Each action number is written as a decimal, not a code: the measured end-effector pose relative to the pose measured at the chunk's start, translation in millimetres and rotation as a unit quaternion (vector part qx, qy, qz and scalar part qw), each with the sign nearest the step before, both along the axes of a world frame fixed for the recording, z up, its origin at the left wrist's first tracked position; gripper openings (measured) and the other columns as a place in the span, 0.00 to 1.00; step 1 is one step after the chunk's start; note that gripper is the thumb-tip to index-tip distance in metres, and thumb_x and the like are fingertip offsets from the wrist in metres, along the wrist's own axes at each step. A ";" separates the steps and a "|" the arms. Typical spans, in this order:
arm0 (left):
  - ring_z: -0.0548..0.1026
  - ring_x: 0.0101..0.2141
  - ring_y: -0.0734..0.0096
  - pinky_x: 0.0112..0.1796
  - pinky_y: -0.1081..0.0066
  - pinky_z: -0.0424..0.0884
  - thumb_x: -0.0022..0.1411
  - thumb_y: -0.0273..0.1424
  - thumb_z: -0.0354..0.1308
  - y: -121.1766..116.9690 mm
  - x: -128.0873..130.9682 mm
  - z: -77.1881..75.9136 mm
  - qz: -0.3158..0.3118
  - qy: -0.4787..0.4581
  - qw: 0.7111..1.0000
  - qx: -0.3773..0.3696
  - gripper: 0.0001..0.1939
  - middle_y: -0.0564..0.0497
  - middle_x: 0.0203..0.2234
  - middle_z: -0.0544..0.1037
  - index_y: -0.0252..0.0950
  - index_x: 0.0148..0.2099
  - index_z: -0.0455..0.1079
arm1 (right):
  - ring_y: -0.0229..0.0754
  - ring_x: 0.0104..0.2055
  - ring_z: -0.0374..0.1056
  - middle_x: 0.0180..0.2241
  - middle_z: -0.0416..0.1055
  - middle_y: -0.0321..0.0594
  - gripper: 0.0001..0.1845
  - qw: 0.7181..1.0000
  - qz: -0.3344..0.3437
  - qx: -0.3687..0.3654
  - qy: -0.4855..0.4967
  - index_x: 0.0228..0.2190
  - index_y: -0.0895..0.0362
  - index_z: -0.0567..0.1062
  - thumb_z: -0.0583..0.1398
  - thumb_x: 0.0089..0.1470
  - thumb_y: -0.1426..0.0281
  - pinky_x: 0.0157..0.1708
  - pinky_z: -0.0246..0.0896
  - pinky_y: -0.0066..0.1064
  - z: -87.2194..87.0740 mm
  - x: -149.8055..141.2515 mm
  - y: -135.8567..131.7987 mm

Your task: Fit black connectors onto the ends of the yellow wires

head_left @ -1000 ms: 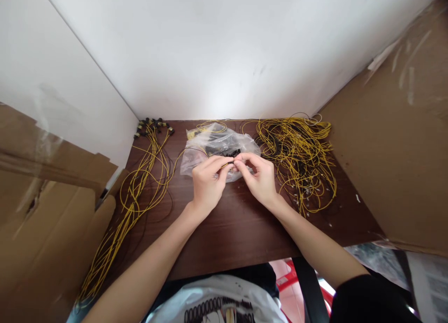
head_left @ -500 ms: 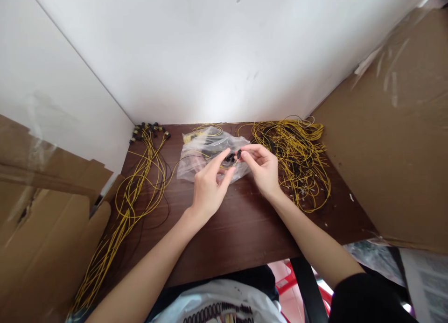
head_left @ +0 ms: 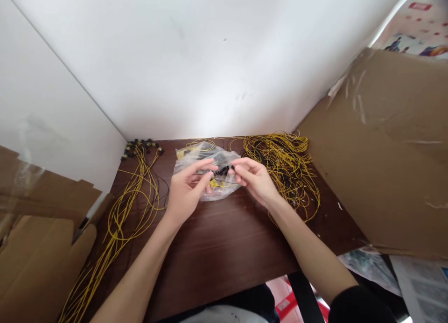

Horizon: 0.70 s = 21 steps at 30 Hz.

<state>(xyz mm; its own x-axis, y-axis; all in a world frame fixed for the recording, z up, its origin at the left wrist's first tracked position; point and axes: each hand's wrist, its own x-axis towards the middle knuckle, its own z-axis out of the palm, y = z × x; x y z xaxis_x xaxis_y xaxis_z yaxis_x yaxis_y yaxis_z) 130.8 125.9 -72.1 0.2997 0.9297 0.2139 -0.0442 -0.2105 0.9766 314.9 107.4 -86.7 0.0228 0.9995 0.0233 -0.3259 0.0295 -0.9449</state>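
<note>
My right hand [head_left: 255, 180] pinches a small black plastic piece [head_left: 233, 168] between thumb and forefinger. Across a narrow gap, my left hand [head_left: 185, 190] has its thumb close to its bent fingers on a thin dark wire [head_left: 200, 174], whose small pale tip shows at the thumb. Both hands are above a crumpled clear plastic bag [head_left: 224, 190]. More small black pieces [head_left: 222, 171] and a few yellow bits [head_left: 216, 183] show in the bag between the hands.
Yellow wires with black ends [head_left: 135, 187] run down the left side of the brown table [head_left: 217, 248]. A tangled heap of yellow wires [head_left: 287, 169] lies at right. Cardboard [head_left: 378, 164] flanks the table, and a white wall [head_left: 210, 80] stands behind.
The hands have drawn apart, the left one moving left with the wire. The black piece stays in the right hand. The view has tilted up slightly.
</note>
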 end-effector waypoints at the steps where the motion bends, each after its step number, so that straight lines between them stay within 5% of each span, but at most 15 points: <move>1: 0.69 0.20 0.81 0.22 0.77 0.69 0.56 0.32 0.59 1.0 -1.7 -0.6 -0.005 0.042 0.998 0.041 0.19 0.45 0.41 0.77 0.37 0.51 0.69 | 0.29 0.20 0.63 0.27 0.75 0.36 0.10 0.999 0.005 0.018 -0.048 0.35 0.56 0.75 0.64 0.48 0.68 0.18 0.56 0.21 -0.5 -3.0 -1.8; 5: 0.68 0.24 0.80 0.27 0.76 0.68 0.56 0.28 0.58 1.3 -1.2 -5.6 -0.034 0.167 0.973 0.158 0.15 0.48 0.39 0.75 0.38 0.48 0.72 | 0.32 0.20 0.66 0.21 0.73 0.34 0.12 0.992 0.022 0.046 -0.114 0.34 0.57 0.73 0.65 0.46 0.66 0.18 0.56 0.22 -6.3 -14.6 -6.3; 11: 0.68 0.23 0.78 0.23 0.77 0.65 0.56 0.28 0.58 2.6 2.2 -12.9 0.009 0.153 0.975 0.159 0.05 0.51 0.29 0.74 0.35 0.34 0.74 | 0.33 0.21 0.67 0.23 0.74 0.37 0.15 0.994 0.043 0.012 -0.096 0.29 0.59 0.72 0.63 0.46 0.59 0.21 0.61 0.25 -12.5 -22.2 -6.6; 17: 0.71 0.29 0.75 0.28 0.76 0.71 0.56 0.27 0.56 6.1 0.5 -21.7 0.009 0.123 0.980 0.159 0.09 0.50 0.32 0.71 0.35 0.41 0.72 | 0.33 0.23 0.66 0.22 0.72 0.36 0.15 0.987 0.051 -0.024 -0.152 0.26 0.60 0.74 0.65 0.43 0.60 0.26 0.63 0.26 -10.9 -16.2 -5.7; 21: 0.72 0.33 0.73 0.32 0.74 0.73 0.57 0.28 0.57 8.8 -0.9 -23.8 -0.058 0.121 0.978 0.161 0.12 0.48 0.35 0.70 0.35 0.44 0.72 | 0.32 0.22 0.64 0.22 0.71 0.36 0.13 0.984 0.065 -0.024 -0.167 0.25 0.60 0.73 0.64 0.44 0.62 0.25 0.62 0.26 -11.6 -14.4 -5.8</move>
<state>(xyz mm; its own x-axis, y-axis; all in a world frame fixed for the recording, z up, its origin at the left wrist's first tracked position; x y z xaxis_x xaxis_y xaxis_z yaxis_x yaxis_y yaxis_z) 130.0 134.7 -95.9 0.4771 0.7824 0.4002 0.1375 -0.5162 0.8454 300.5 101.6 -98.2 -0.1061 0.9936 -0.0386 0.0052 -0.0383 -0.9993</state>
